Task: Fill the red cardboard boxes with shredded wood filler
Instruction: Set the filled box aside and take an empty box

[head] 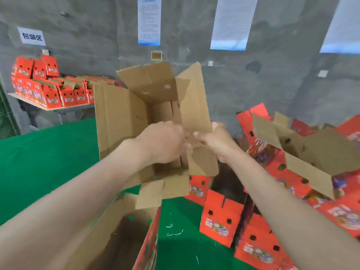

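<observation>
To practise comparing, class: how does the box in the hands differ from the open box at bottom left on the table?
The held box is lifted and tipped, mouth toward the camera; the table box rests on the green table. The left hand and right hand grip the held box; no hand holds the table box. Both are open, brown inside, no filler visible.

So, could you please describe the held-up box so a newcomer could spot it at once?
Find the green table; above its middle, the left hand and right hand grip one raised box. Unlike the red boxes lying to its right, its open end faces the camera, showing brown cardboard and spread flaps.
</observation>
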